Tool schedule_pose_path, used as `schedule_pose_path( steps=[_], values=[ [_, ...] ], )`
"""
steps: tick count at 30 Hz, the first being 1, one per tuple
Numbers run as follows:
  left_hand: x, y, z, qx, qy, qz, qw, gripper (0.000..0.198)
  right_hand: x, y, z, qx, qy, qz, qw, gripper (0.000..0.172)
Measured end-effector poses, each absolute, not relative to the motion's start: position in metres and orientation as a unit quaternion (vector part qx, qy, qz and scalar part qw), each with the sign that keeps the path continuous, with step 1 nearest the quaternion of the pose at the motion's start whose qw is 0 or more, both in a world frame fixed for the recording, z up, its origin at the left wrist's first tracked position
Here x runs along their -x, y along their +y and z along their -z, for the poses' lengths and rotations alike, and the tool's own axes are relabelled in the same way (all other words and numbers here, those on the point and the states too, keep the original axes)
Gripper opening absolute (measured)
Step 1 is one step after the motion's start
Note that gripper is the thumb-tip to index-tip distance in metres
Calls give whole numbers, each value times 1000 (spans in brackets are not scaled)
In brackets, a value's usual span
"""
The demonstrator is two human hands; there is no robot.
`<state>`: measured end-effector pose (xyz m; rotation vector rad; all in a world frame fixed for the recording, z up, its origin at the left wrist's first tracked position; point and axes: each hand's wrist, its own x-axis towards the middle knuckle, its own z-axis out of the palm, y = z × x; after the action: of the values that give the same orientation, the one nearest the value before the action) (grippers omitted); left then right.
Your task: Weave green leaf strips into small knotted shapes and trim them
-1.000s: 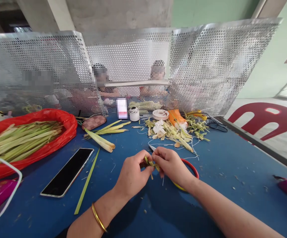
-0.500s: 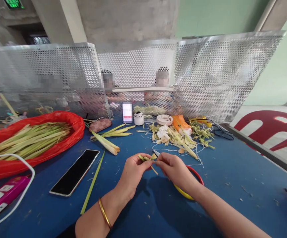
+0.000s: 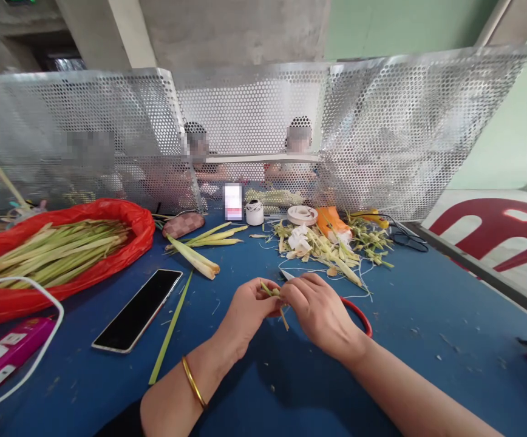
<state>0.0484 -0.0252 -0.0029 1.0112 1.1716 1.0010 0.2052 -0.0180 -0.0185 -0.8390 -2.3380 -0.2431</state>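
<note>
Over the middle of the blue table, my left hand (image 3: 252, 308) pinches a small piece of green plant leaf (image 3: 270, 291), with a thin stalk end hanging below the fingers. Against its fingertips, my right hand (image 3: 318, 312) has its fingers closed at the same leaf piece; its fingertips are partly hidden. Scissors with a red and yellow handle (image 3: 359, 315) lie under my right hand, a blade tip showing beyond the knuckles. A single long green leaf (image 3: 171, 331) lies left of my left forearm.
A red bag (image 3: 147, 227) of leaves, a black phone (image 3: 138, 311) and a magenta power strip (image 3: 20, 352) are at left. Leaf scraps (image 3: 322, 255), a tape roll (image 3: 302, 215) and a white jar (image 3: 254, 213) stand behind the hands. Two people sit beyond the perforated metal screen (image 3: 254, 103).
My right hand has moved slightly left and up onto the leaf piece, its fingers now overlapping my left fingertips. The yellow part of the scissors handle is now hidden.
</note>
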Motion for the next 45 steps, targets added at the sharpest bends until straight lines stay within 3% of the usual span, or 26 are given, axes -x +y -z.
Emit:
schedule_pose_path(
  steps=[5, 8, 11, 15, 19, 22, 27, 29, 39, 41, 45],
  values=[
    [-50, -27, 1, -467, 469, -400, 634, 30, -205, -17, 19, 366, -859, 45, 356, 21],
    [-50, -27, 2, -516, 478, -399, 588, 21, -204, -20, 12, 416, -834, -32, 361, 17],
    [-49, -27, 2, -606, 489, -393, 490, 12, -203, -20, 7, 487, -778, -172, 359, 15],
    [-48, -31, -2, -707, 459, -391, 369, 12, -204, -14, 6, 493, -656, -450, 352, 16],
    [-46, -33, -2, -713, 460, -392, 356, 10, -209, -6, 8, 433, -591, -588, 343, 17],
    [-45, -29, -1, -650, 476, -426, 412, 7, -214, -3, 11, 414, -616, -582, 333, 17],
    [-45, -21, 3, -468, 484, -498, 546, 17, -214, -10, 7, 423, -741, -423, 307, 13],
    [-45, -19, 5, -417, 476, -507, 585, 21, -212, -15, 3, 424, -751, -414, 291, 12],
    [-44, -16, 11, -380, 492, -507, 598, 19, -221, -17, -7, 420, -755, -451, 223, 14],
    [-44, -15, 11, -377, 493, -507, 598, 19, -220, -19, -9, 410, -767, -432, 239, 11],
    [-45, -16, 13, -375, 487, -497, 612, 21, -210, -22, -7, 355, -766, -370, 388, 18]
  ],
)
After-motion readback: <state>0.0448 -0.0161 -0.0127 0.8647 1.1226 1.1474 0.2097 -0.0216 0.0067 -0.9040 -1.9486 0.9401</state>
